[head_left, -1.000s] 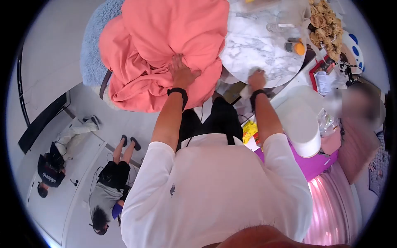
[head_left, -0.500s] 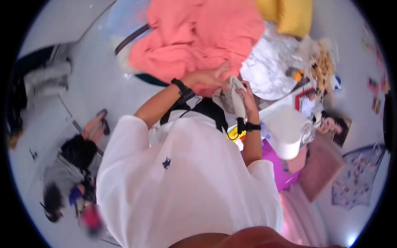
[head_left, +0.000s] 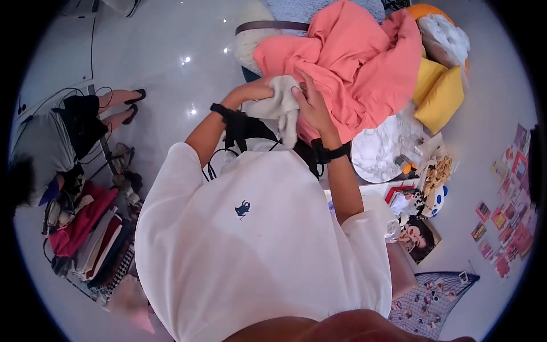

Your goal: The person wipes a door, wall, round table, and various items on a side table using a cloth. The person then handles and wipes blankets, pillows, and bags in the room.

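A soft, off-white cloth (head_left: 277,102), fuzzy at its hanging lower end, is bunched up in front of my chest. My left hand (head_left: 257,89) grips it from the left, with the fingertips hidden behind the folds. On the other side, my right hand (head_left: 313,108) has its fingers stretched out, and its thumb lies at the cloth's right edge. Just beyond both hands spreads a rumpled coral-pink blanket (head_left: 353,68). Each wrist wears a black strap.
Right of the blanket stand a round marble-patterned tabletop (head_left: 376,149) and yellow cushions (head_left: 441,94). An orange-capped bottle (head_left: 403,165) is on the tabletop. At left, a person (head_left: 54,139) is near a rack of hanging clothes (head_left: 94,228). Pictures (head_left: 507,211) cover the right wall.
My view has turned, so the blanket and table appear further right. The cloth has moved left in view and is now bunched higher. My right hand has gone from gripping it to spread fingers.
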`<state>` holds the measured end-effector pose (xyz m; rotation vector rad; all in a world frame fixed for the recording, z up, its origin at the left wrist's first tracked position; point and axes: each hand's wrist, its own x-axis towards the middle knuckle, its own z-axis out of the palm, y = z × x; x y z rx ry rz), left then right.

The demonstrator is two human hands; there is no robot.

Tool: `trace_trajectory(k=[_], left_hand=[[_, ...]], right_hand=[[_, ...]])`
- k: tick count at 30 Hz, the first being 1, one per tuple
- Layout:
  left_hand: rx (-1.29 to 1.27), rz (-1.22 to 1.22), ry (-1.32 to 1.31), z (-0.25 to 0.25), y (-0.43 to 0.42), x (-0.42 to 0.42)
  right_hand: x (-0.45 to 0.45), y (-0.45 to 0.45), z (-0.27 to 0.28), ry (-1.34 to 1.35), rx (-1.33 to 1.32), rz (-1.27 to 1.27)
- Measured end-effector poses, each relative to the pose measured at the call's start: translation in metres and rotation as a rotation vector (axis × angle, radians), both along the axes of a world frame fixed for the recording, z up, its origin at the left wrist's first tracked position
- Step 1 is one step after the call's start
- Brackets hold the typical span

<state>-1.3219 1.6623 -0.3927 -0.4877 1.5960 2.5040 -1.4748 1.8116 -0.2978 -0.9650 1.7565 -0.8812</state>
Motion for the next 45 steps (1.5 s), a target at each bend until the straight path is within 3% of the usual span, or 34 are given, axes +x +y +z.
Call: trace_trajectory(k=[2,3,5,6,8,9,10,11,12,14,15,18,19,22,24,25,26,28,29,31,33,35,37,38,40,44,45], left_hand=[[-0.331,-0.075,-0.014,-0.040,-0.024,0.032],[-0.324,-0.061,-0.017,-0.053,-0.032,0.047],[-0.614,0.128,-0.321,-0.077,-0.045,0.074],[-0.607,0.136,-0.329,-0.099,-0.050,0.087],[-0.434,0.218,-0.348,-0.136,-0.058,0.103],[-0.431,0.219,-0.352,-0.132,-0.057,0.100],[-0.133,0.402,-0.366,-0.121,-0.048,0.091],[0.170,0.579,-0.377,-0.116,-0.038,0.082],[0.176,0.582,-0.386,-0.127,-0.028,0.073],[-0.348,0.670,-0.445,-0.159,-0.015,0.054],[-0.509,0.727,-0.467,-0.206,-0.007,0.055],[-0.455,0.596,-0.238,-0.187,0.007,0.056],[-0.340,0.713,-0.185,-0.188,0.019,0.053],[-0.292,0.519,0.003,-0.204,0.035,0.064],[-0.175,0.447,-0.085,-0.189,0.050,0.064],[-0.209,0.308,-0.217,-0.151,0.043,0.058],[0.065,0.362,-0.155,-0.156,0.044,0.063],[-0.231,0.232,-0.150,-0.211,0.038,0.076],[-0.231,0.241,-0.141,-0.208,0.030,0.075],[-0.239,0.465,-0.582,-0.192,0.016,0.083],[-0.319,0.606,-0.595,-0.190,-0.009,0.085],[-0.395,0.723,-0.613,-0.179,-0.026,0.085],[-0.332,0.792,-0.285,-0.140,-0.042,0.074],[-0.335,0.786,-0.290,-0.129,-0.044,0.073],[0.192,0.512,-0.157,-0.112,-0.047,0.071],[0.136,0.544,-0.248,-0.086,-0.037,0.055],[0.129,0.529,-0.247,-0.106,-0.032,0.042]], right_hand=[[-0.001,-0.010,-0.023,0.010,-0.049,0.016],[-0.003,-0.010,-0.037,0.118,0.035,0.003],[-0.010,-0.008,-0.061,0.225,0.122,0.003],[-0.015,-0.006,-0.072,0.247,0.179,0.044],[-0.022,-0.002,-0.111,0.269,0.234,0.092],[-0.024,0.003,-0.142,0.350,0.081,0.104],[-0.024,0.005,-0.161,0.427,-0.068,0.114],[-0.023,0.003,-0.167,0.418,-0.057,0.117],[-0.023,-0.003,-0.172,0.391,0.025,0.138],[-0.026,-0.019,-0.180,0.370,0.097,0.164],[-0.025,-0.021,-0.186,0.327,0.118,0.117],[-0.024,-0.028,-0.187,0.266,0.249,0.077],[-0.025,-0.033,-0.184,0.246,0.356,0.080],[-0.028,-0.030,-0.208,0.282,0.346,0.099],[-0.027,-0.029,-0.204,0.278,0.331,0.107],[-0.027,-0.028,-0.209,0.309,0.387,0.130],[-0.028,-0.028,-0.212,0.343,0.446,0.149],[-0.034,-0.029,-0.210,0.295,0.355,0.155],[-0.035,-0.029,-0.209,0.292,0.371,0.151],[-0.027,-0.026,-0.200,0.286,0.391,0.158],[-0.024,-0.038,-0.185,0.223,0.545,0.088],[-0.022,-0.038,-0.183,0.263,0.531,0.110],[-0.022,-0.035,-0.185,0.294,0.520,0.130],[-0.022,-0.039,-0.182,0.306,0.562,0.138],[-0.021,-0.043,-0.178,0.301,0.602,0.126],[-0.021,-0.036,-0.176,0.278,0.591,0.108],[-0.019,-0.034,-0.178,0.301,0.604,0.121]])
